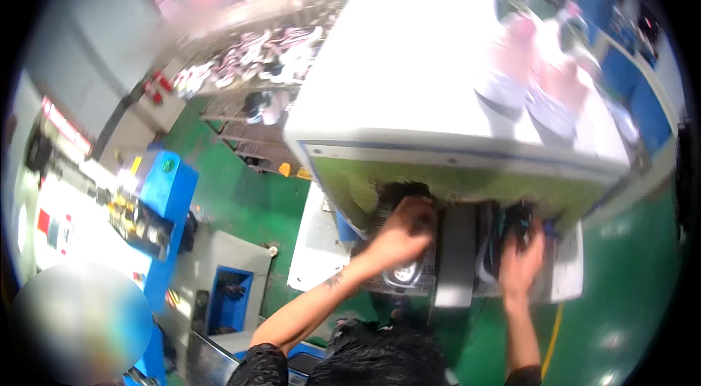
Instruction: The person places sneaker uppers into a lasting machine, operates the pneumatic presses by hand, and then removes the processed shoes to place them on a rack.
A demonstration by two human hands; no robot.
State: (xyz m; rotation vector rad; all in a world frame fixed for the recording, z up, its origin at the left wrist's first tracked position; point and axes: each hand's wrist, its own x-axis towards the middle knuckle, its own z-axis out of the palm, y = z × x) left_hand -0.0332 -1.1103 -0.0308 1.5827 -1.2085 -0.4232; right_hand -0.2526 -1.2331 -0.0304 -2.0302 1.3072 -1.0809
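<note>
My left hand (410, 229) reaches to the opening under a large white box-shaped machine (409, 57), its fingers curled by something dark. Below it a light-coloured rounded piece (404, 273), perhaps part of a shoe, lies in the left lane. At the right lane my right hand (522, 258) is closed around a dark shoe (499, 241) with teal touches. The shoe's far end goes under the machine's green-yellow edge flap (467, 185). Blur hides the fingertips of both hands.
Pink and white shoes (558, 83) stand on the machine's top at right. A grey divider (456, 254) separates the two lanes. At far left, a rack (248, 65) carries many shoes. Blue equipment (169, 185) stands left, on the green floor (270, 203).
</note>
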